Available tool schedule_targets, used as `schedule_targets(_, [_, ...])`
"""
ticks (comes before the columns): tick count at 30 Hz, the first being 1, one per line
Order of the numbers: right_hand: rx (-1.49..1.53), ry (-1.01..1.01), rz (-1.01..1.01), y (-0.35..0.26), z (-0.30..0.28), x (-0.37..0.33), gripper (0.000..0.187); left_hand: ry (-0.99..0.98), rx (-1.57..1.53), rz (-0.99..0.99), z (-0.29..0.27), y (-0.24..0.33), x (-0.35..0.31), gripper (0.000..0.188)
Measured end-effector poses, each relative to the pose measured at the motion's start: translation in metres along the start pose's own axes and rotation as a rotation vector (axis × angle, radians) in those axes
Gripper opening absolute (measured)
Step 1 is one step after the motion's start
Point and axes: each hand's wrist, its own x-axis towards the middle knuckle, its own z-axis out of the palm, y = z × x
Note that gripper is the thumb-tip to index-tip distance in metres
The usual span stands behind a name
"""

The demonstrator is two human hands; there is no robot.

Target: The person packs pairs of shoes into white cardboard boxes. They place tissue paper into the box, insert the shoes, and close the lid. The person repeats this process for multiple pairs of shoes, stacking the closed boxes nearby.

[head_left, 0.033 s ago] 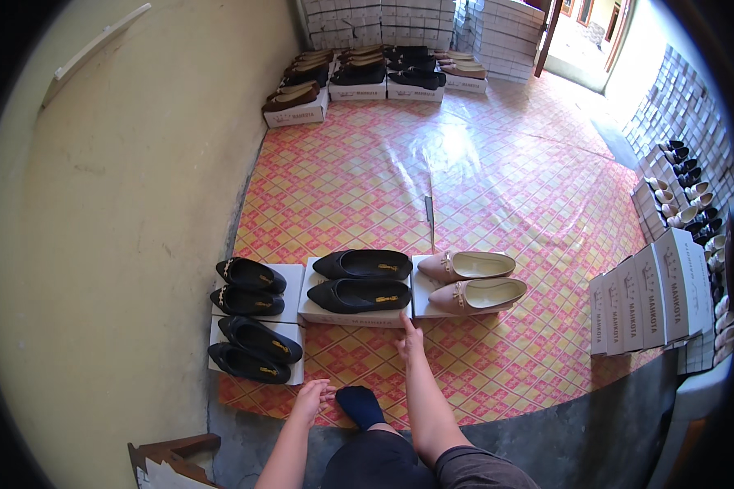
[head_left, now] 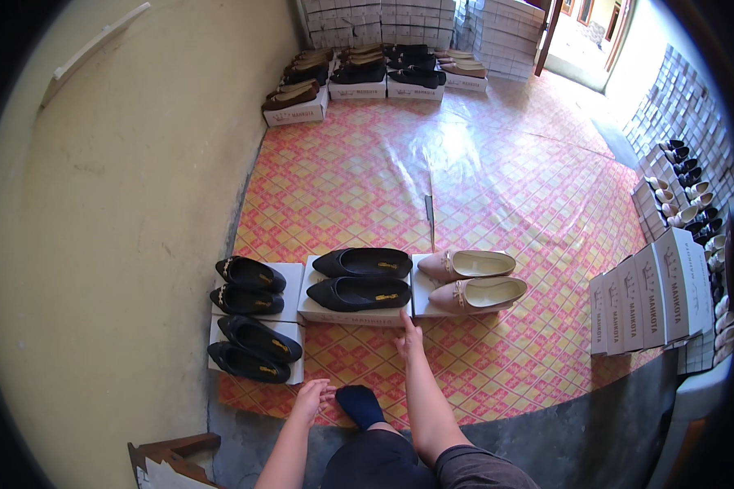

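Observation:
My right hand (head_left: 411, 337) reaches forward, its fingertips touching the front right corner of the middle white shoe box (head_left: 342, 318). It does not wrap around the box. On that box lies a pair of black pointed flats (head_left: 359, 294), toes to the left. My left hand (head_left: 311, 399) hovers low beside my foot, fingers loosely bent and apart, holding nothing. To the right, pink flats with bows (head_left: 475, 296) rest on another shoe box (head_left: 420, 308). At the left, two pairs of black flats (head_left: 257, 338) sit on two boxes (head_left: 294, 314) set one behind the other.
A wall (head_left: 114, 228) runs along the left. My socked foot (head_left: 359, 406) stands on the patterned floor covering (head_left: 448, 359). Several shoe boxes (head_left: 644, 293) lean together at the right, by rows of shoes (head_left: 681, 204). More boxed flats (head_left: 359, 73) line the far end near an open door (head_left: 549, 37).

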Motion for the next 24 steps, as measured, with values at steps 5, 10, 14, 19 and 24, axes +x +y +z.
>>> schedule_targets(5, [0.023,0.086,0.055,0.004,0.001,0.011,0.077,0.0,0.018,0.001,0.003,-0.005,0.002,0.026])
schedule_targets(10, [-0.018,-0.03,-0.011,0.005,0.003,0.002,0.07,-0.021,-0.001,0.0,0.005,-0.006,0.0,0.025])
schedule_targets(14, [-0.051,-0.032,-0.08,0.021,-0.02,0.006,0.06,-0.014,0.009,-0.019,0.006,-0.003,0.0,0.025])
schedule_targets(19, [0.098,-0.206,-0.091,0.007,-0.037,-0.027,0.044,-0.046,-0.002,-0.044,0.006,0.002,-0.002,0.03])
schedule_targets(24, [0.039,-0.384,-0.107,-0.04,-0.037,-0.09,0.045,0.103,-0.049,0.012,0.011,0.018,-0.027,0.059])
